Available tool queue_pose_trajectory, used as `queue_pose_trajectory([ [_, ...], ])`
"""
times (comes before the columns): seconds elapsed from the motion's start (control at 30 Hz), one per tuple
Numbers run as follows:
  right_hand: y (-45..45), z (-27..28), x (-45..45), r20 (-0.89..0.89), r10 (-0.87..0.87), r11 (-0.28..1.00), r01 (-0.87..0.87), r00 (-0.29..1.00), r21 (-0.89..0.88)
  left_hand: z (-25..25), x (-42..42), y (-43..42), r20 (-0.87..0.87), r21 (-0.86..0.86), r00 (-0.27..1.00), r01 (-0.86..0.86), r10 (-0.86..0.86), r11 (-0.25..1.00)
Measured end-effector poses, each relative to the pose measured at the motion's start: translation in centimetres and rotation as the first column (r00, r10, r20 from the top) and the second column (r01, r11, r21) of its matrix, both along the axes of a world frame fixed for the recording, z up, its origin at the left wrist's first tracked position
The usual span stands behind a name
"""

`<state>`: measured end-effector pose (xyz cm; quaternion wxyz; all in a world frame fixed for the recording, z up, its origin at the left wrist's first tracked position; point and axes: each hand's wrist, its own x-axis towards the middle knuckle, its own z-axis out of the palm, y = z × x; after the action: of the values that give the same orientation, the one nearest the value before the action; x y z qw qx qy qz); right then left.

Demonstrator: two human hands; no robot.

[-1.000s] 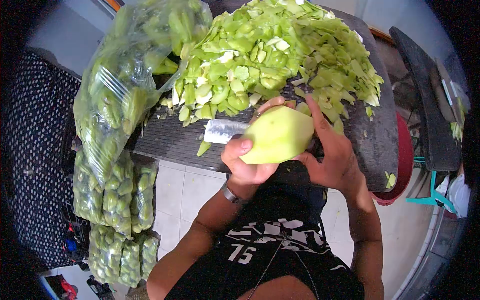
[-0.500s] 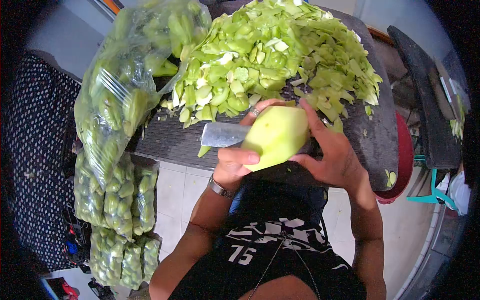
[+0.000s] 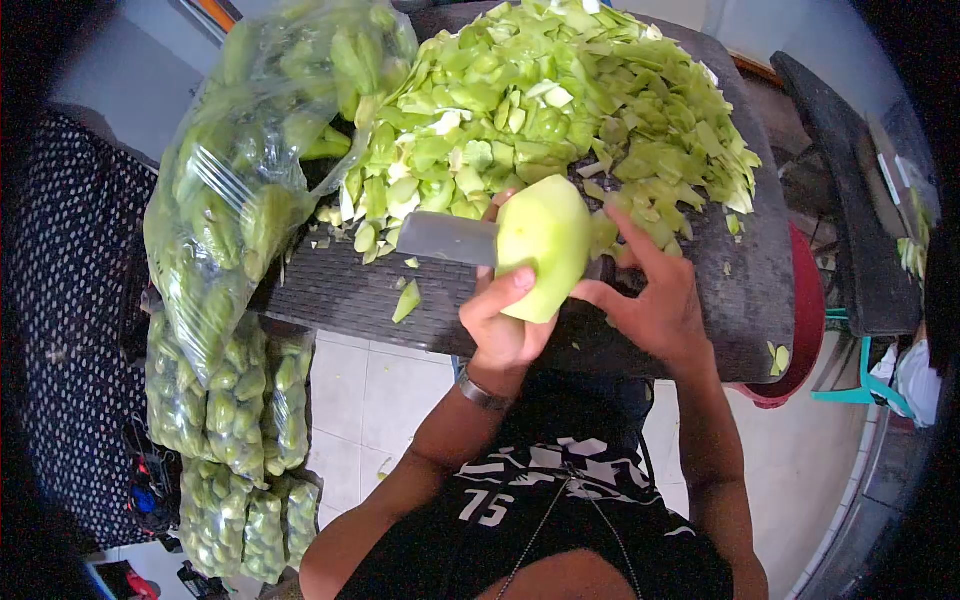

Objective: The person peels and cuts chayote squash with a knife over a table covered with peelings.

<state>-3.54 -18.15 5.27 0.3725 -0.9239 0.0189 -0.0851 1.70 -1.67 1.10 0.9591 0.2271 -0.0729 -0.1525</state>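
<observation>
My left hand is closed around a large peeled pale-green fruit, its thumb on the near side and other fingers partly hidden behind. A wide metal knife blade juts left from behind the fruit; its handle is hidden, so I cannot tell how it is gripped. To the right of the fruit, my right hand has thumb and forefinger spread apart, the thumb tip close to the fruit's lower right side. Beyond both hands lies a broad heap of green peelings on the dark woven-textured table.
A big clear plastic bag of green fruit rests at the table's left. Several smaller filled bags lie below it. A red tub stands beyond the right edge, near a dark chair.
The fruit and blade have shifted farther from my body, and the fruit is tilted more upright. My left hand moved right and forward. My right hand's fingers have come away from the fruit.
</observation>
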Motion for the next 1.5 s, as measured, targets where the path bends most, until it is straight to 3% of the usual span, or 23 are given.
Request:
queue_pose_trajectory([
  [0.1,0.3,-1.4,-0.5,0.199,0.123,0.990,-0.105,0.972,-0.098,-0.2,1.1,0.8,-0.008,-0.062,0.990,0.137,-0.138,0.989],
  [0.17,0.1,-1.8,-0.7,0.236,0.175,0.984,-0.160,0.956,-0.081,0.0,1.6,2.0,-0.015,-0.073,0.962,0.271,-0.273,0.960],
  [0.27,0.2,-1.6,-0.9,0.239,0.210,0.978,-0.203,0.948,-0.053,-0.6,2.3,2.6,0.071,0.097,0.941,0.325,-0.332,0.941],
  [0.37,0.8,-1.4,-0.6,0.270,0.212,0.973,-0.229,0.939,0.031,0.6,1.3,2.0,-0.068,0.129,0.974,0.223,-0.216,0.966],
  [0.5,1.2,-2.4,0.0,0.374,0.219,0.966,-0.254,0.901,0.045,0.6,0.5,0.8,-0.025,0.163,0.998,0.066,-0.062,0.984],
  [0.6,1.0,-2.0,-0.5,0.207,0.219,0.957,-0.251,0.953,0.144,1.3,-0.4,-0.3,0.044,0.254,0.994,-0.110,0.103,0.961],
  [0.7,0.5,-2.0,-0.5,0.191,0.200,0.964,-0.228,0.961,0.136,2.2,-0.3,-0.8,0.055,0.338,0.990,-0.138,0.127,0.931],
  [0.8,-0.4,-2.0,-0.5,0.239,0.211,0.976,-0.216,0.948,-0.004,1.1,1.9,0.8,-0.133,0.339,0.975,0.213,-0.178,0.916],
  [0.83,-0.5,-1.7,-0.5,0.242,0.218,0.976,-0.215,0.945,-0.041,1.5,2.3,1.1,-0.164,0.246,0.944,0.319,-0.285,0.915],
  [0.93,-0.3,-0.6,-0.8,0.209,0.240,0.969,-0.220,0.948,-0.116,1.0,2.1,0.9,-0.214,0.230,0.958,0.238,-0.190,0.944],
  [1.0,-0.6,-0.1,-0.9,0.134,0.272,0.957,-0.254,0.953,-0.139,0.5,2.5,1.2,-0.151,0.184,0.963,0.249,-0.223,0.951],
  [1.1,-0.4,-0.4,-0.9,0.250,0.279,0.960,-0.275,0.927,-0.053,1.1,2.1,1.8,-0.170,0.185,0.965,0.232,-0.202,0.955],
  [1.17,-0.4,-0.7,-1.1,0.226,0.251,0.968,-0.238,0.941,-0.081,2.2,2.5,2.2,-0.188,0.166,0.959,0.242,-0.210,0.956],
  [1.3,0.2,-1.9,-1.0,0.122,0.248,0.960,-0.226,0.961,-0.166,3.3,1.9,1.7,-0.154,0.311,0.987,0.089,-0.042,0.946],
  [1.37,1.2,-2.5,-0.8,0.161,0.183,0.983,-0.174,0.970,-0.064,2.8,2.4,1.7,-0.099,0.366,0.995,0.061,-0.027,0.928],
  [1.47,1.9,-3.4,0.0,0.306,0.123,0.986,-0.152,0.944,0.072,2.0,1.1,-0.9,0.094,0.325,0.964,-0.266,0.249,0.908],
  [1.5,2.0,-3.6,0.6,0.368,0.115,0.980,-0.166,0.923,0.108,2.5,1.1,-1.0,0.081,0.337,0.968,-0.252,0.239,0.907],
])
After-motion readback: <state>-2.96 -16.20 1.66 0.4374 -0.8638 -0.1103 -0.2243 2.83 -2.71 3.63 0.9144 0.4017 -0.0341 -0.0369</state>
